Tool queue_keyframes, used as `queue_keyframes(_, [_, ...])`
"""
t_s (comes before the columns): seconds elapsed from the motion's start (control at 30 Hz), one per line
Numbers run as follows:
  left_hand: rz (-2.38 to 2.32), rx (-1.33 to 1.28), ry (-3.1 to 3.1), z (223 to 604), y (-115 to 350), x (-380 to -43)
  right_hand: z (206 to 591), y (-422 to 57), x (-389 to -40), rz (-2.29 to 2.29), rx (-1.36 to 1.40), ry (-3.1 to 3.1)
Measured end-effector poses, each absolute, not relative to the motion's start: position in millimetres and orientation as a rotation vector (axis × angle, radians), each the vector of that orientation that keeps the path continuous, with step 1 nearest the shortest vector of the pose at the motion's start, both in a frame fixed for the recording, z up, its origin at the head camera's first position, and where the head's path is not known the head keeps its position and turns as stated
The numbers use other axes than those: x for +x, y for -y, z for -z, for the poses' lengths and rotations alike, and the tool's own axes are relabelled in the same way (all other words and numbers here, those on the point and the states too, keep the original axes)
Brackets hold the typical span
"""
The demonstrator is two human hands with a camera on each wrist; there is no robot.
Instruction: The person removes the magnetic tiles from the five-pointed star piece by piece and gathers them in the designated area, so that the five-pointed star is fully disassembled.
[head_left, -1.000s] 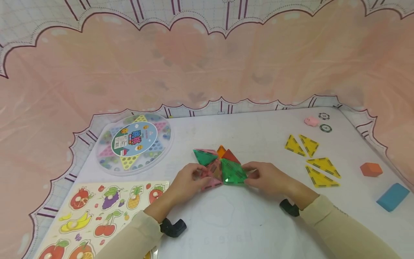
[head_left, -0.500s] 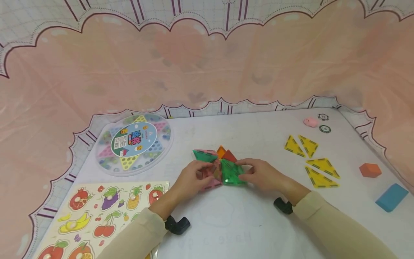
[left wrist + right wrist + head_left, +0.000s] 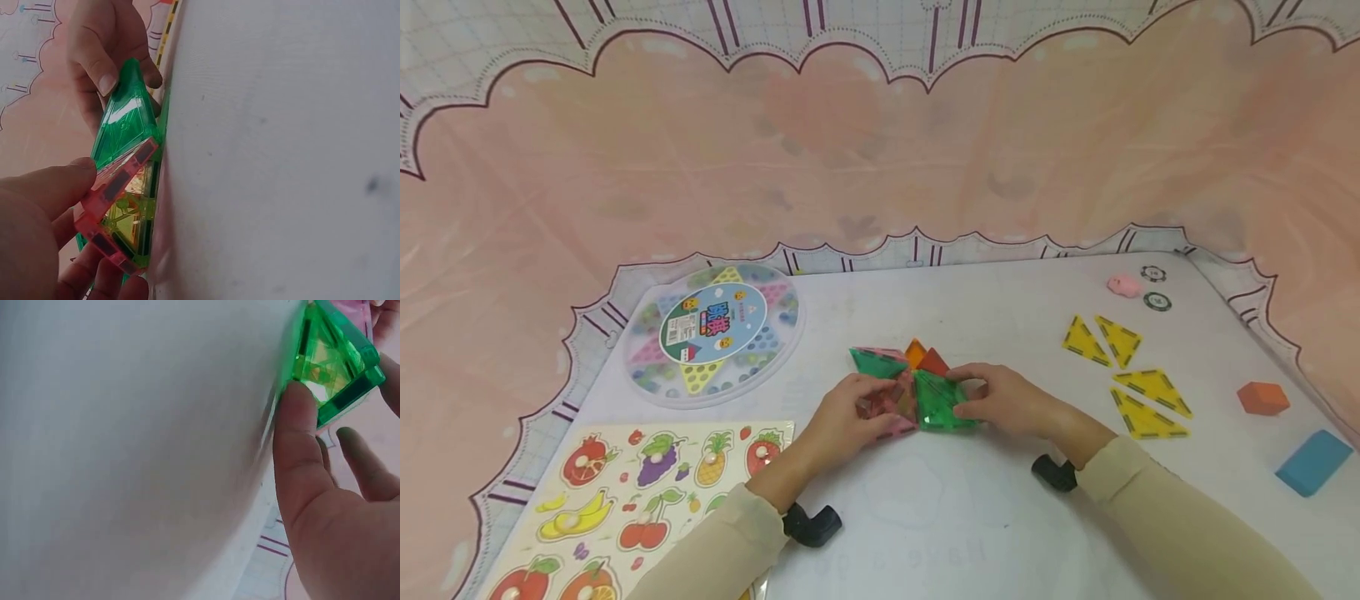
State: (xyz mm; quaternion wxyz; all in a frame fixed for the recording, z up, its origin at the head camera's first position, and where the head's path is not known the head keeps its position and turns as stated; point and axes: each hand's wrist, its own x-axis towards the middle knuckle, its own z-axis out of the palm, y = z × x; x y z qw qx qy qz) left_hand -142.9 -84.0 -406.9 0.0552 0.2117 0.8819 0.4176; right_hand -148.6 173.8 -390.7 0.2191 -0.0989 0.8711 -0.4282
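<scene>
Green tiles (image 3: 942, 402) lean together on the white table (image 3: 925, 492), pinched by the right hand (image 3: 1009, 402). Against their left side, pink tiles (image 3: 906, 407) are gripped by the left hand (image 3: 841, 421). A red tile (image 3: 933, 362) and an orange tile (image 3: 915, 352) sit just behind the green tiles; yellow triangles (image 3: 1144, 419) lie well to their right; a round game board (image 3: 713, 323), well left and behind; a pink figurine (image 3: 1123, 286), farther back and right.
</scene>
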Motion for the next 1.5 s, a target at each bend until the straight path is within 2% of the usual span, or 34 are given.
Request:
queue_keyframes(0.3, [-1.298, 0.648, -2.654, 409, 84, -143, 392, -173, -149, 1.270, -0.233, -2.340])
queue_keyframes(0.83, [-1.288, 0.660, -2.662, 409, 83, -141, 390, -173, -149, 1.130, -0.268, -2.451])
queue_keyframes(1.5, [-1.274, 0.675, -2.685, 410, 83, -144, 387, -219, -149, 1.044, -0.262, -2.567])
